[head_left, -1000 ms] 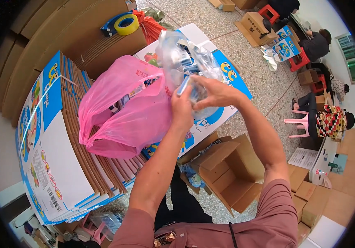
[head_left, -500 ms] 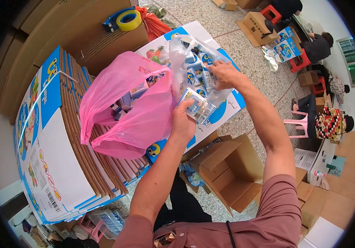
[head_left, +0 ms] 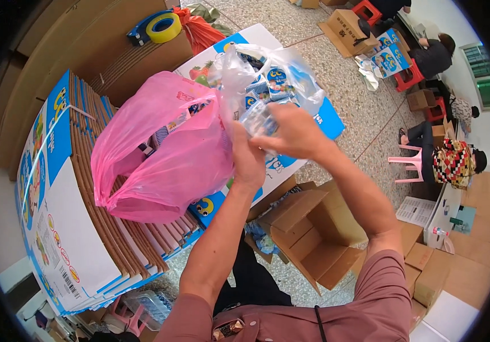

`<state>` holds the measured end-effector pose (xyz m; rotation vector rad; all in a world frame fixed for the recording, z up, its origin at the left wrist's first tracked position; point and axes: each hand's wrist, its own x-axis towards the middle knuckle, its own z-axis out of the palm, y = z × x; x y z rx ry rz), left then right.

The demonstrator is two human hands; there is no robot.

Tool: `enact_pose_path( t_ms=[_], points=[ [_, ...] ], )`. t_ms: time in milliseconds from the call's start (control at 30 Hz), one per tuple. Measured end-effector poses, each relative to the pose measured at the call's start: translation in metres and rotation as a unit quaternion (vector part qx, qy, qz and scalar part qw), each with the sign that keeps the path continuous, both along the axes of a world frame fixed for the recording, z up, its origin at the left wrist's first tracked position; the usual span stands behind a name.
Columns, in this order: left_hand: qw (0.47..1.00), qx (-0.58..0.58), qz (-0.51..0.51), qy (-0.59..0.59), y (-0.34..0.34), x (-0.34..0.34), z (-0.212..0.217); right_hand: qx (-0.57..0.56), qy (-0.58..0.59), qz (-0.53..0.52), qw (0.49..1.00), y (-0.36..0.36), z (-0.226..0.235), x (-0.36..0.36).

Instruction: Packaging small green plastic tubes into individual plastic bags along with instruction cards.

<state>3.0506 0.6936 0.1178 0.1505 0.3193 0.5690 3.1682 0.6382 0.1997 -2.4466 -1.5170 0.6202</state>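
Note:
My left hand (head_left: 247,159) is closed around small clear packets (head_left: 257,121) with blue-striped edges. Against them my right hand (head_left: 296,130) is curled, its fingers pinching at the packets, partly smeared by motion. Just beyond both hands, a translucent white plastic bag (head_left: 308,77) lies spread with several similar blue-and-white packets (head_left: 276,80) in it. To the left sits a pink plastic bag (head_left: 182,171), its handles loose and more small packets showing through the opening. Both bags rest on printed flat cartons (head_left: 331,117). How many packets I hold is hidden by my fingers.
Strapped flattened cartons (head_left: 88,228) stack at the left. A yellow tape roll (head_left: 164,27) lies on brown cardboard behind. Below my right forearm stands an open brown box (head_left: 313,239). People sit working at the far right, near a pink stool (head_left: 407,162).
My right hand has come out of the white bag and back to my left hand, meeting the packets there. The view has shifted slightly.

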Motion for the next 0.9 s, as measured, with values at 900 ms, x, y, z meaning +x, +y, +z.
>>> enact_pose_path(
  t_ms=[900],
  points=[
    [0.994,-0.072,-0.038,0.072,-0.006,-0.049,-0.012,0.314,0.575,-0.273,0.704,0.134,-0.175,0.108]
  ],
)
